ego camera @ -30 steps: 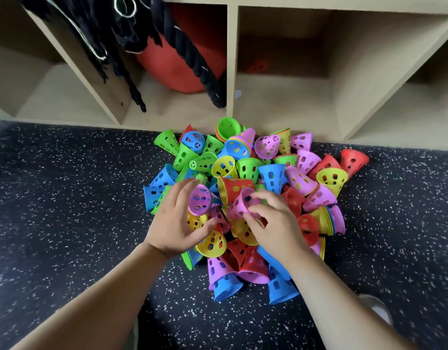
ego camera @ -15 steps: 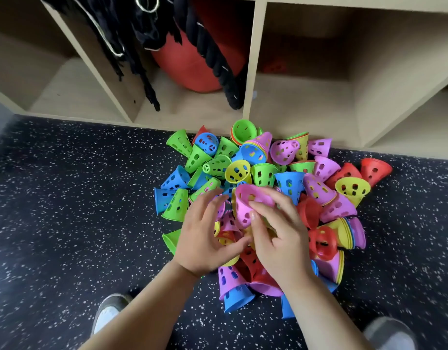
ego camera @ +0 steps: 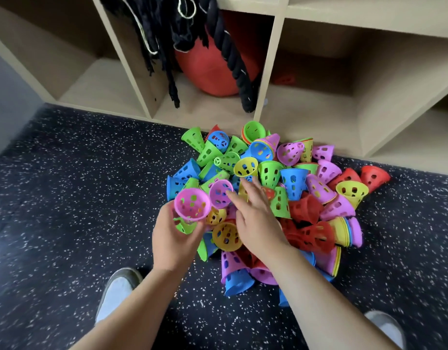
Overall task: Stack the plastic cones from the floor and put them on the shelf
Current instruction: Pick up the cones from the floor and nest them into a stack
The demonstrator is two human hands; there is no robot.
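Two hands work the pile: your left hand (ego camera: 176, 238) grips a pink cone (ego camera: 191, 203), your right hand (ego camera: 255, 218), fingers spread, risks scattering loose cones (ego camera: 293, 178).

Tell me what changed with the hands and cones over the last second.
The left hand has lifted a pink cone clear of the pile, open end up, toward the left. The right hand let go of it and now reaches, fingers spread, over the pile. The rest of the pile and the shelf look unchanged.
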